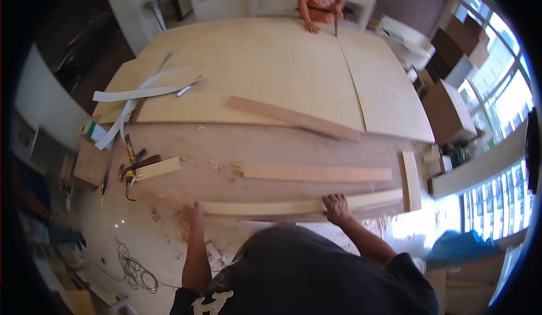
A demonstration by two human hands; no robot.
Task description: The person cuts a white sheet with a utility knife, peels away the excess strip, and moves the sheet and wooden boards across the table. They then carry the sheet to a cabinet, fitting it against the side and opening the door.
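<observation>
A long pale wooden strip (265, 207) lies along the near edge of the workbench, right in front of my body. My left hand (193, 213) is closed around its left end, the fingers partly blurred. Further along, my right hand (337, 207) grips the same strip from above, knuckles up. The strip's right end reaches a short wooden block (410, 180) set crosswise at the bench's right side. Beyond the strip, a second board (316, 172) lies roughly parallel to it.
A large plywood sheet (243, 66) covers the far side, with a reddish plank (293, 117) across its near edge. White curled strips (135, 94), a hammer (141, 163) and a wood offcut (161, 168) lie left. Another person (319, 1) stands opposite. Coiled cable (135, 272) and shavings litter the floor.
</observation>
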